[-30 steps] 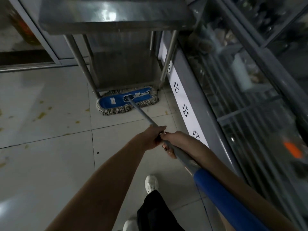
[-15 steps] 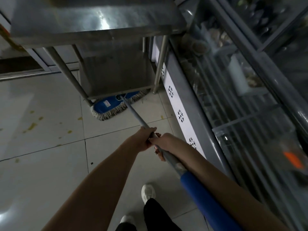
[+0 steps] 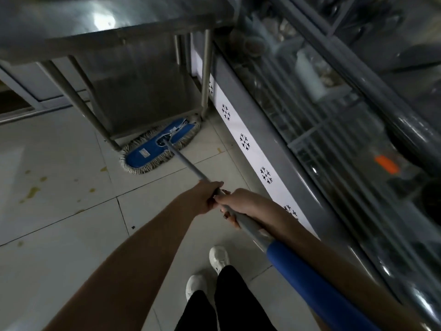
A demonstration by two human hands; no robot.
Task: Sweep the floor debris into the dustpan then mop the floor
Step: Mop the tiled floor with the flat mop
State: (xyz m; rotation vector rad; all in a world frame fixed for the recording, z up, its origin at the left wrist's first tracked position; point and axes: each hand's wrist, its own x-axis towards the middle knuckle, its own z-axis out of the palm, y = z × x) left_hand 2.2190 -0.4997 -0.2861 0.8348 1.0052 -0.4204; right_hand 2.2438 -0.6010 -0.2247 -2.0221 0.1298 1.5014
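The left hand [image 3: 206, 197] and the right hand [image 3: 241, 204] grip the mop handle [image 3: 183, 161] one just behind the other. The left is farther forward, curled round the grey pole. The right touches it from behind, its fingers [image 3: 230, 217] wrapped under the pole just ahead of the blue sleeve [image 3: 310, 283]. This close two-handed hold likely gives reach and steering.

Well ahead of the fingers, the mop head [image 3: 158, 149] lies flat on the tiled floor [image 3: 59, 223]. Its far edge is tucked under the steel bench [image 3: 119, 27], probably angled to clean beneath. Yellowish stains [image 3: 32, 191] lie far left of the fingers and look like work left. A glass display case [image 3: 310, 103] runs along their right. No dustpan is in view, so mopping seems to be the step in hand.
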